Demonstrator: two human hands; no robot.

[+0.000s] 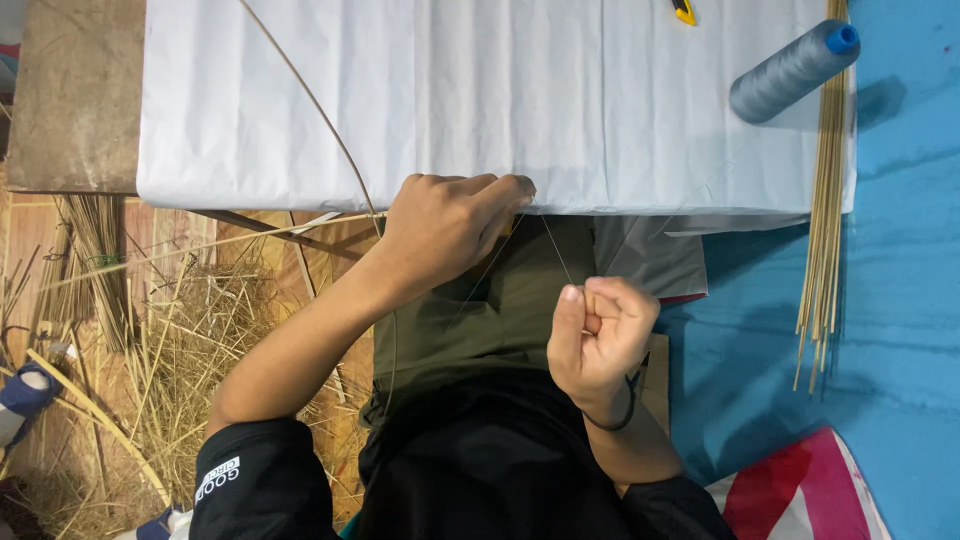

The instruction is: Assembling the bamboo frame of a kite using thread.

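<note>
Step in hand: it looks like stitching or tying along the near edge of the white paper sheet, with a thin thread being drawn taut between both hands.
Left hand: fingers are pinching closed on the sheet's edge at 12 o'clock from the lap, seemingly holding thread there; what else it grips, I cannot tell.
Right hand: curling into a closed fist at 4 o'clock of the left, gripping the thread's free end.
Next move: probably calling for a steady pull while the left pinch is keeping the edge from tearing.
Curved split cane: arcing over the sheet toward the left hand.
Grey thread cone: lying at 2 o'clock, well apart.
Bamboo sticks: 1 bundle lying along the sheet's right edge.
Yellow cutter: at 12 o'clock, far edge.
In the way: loose straw at 9 o'clock, not touching the thread.
</note>
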